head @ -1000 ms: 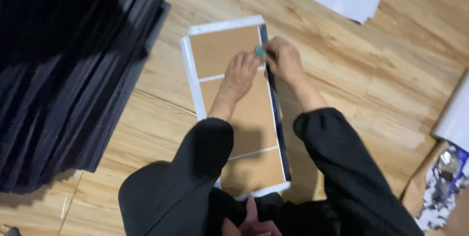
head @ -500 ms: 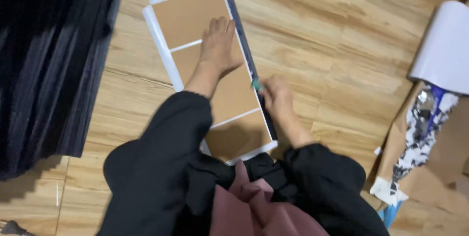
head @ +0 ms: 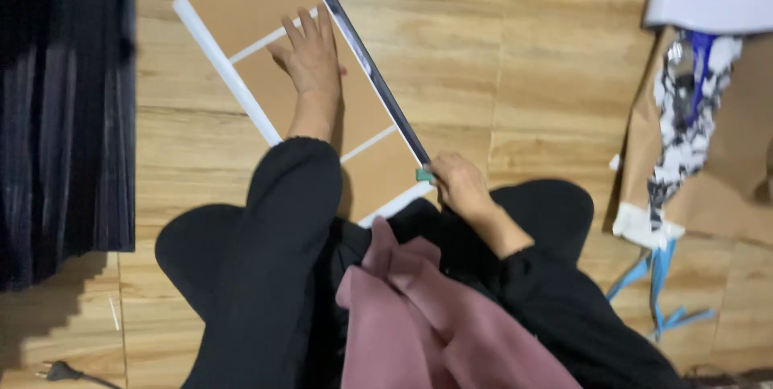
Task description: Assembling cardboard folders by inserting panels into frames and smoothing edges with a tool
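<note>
Pressing flat with fingers spread, the left hand (head: 310, 55) pins the brown-and-white panel (head: 290, 87) at eleven o'clock. The right hand (head: 457, 184) pinches a small green tool (head: 423, 174) against its dark edge strip (head: 370, 63); bare wooden floor (head: 515, 75) lies open at one o'clock.

Dark pleated stack (head: 64, 115) at left — crumpled paper wrapping (head: 692, 131) at right — plug (head: 60, 371) on wooden floor (head: 523, 59).

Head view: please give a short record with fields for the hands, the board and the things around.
left hand: flat on the board, fingers spread
right hand: grips a small green tool at the board's near right edge
board: brown panels, white border, dark strip along its right side
floor: wood
left side: dark stack
right side: torn paper wrapping
</note>
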